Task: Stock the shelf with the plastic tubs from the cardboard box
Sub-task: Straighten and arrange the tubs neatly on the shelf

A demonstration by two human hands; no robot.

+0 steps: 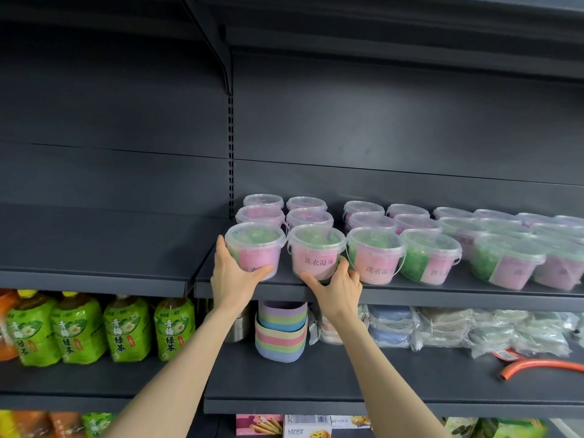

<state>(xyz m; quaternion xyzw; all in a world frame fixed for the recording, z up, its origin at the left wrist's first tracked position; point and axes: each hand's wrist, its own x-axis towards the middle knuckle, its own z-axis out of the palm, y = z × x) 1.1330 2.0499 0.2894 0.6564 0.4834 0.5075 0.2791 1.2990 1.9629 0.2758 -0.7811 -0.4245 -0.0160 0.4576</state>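
The fingers (220, 248) of our left hand (232, 275) curled round the first tub (252, 248) at the front of the shelf (410, 294). Our right hand (336, 289) gripped the second tub (316, 252) just beside it. More tubs (373, 254) sat in rows behind and to the right.

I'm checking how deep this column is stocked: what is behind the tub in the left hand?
Behind the front-left tub, gripped by the left hand, stand two more lidded tubs: a middle tub and a back tub. Their lower parts are hidden by the tub in front.
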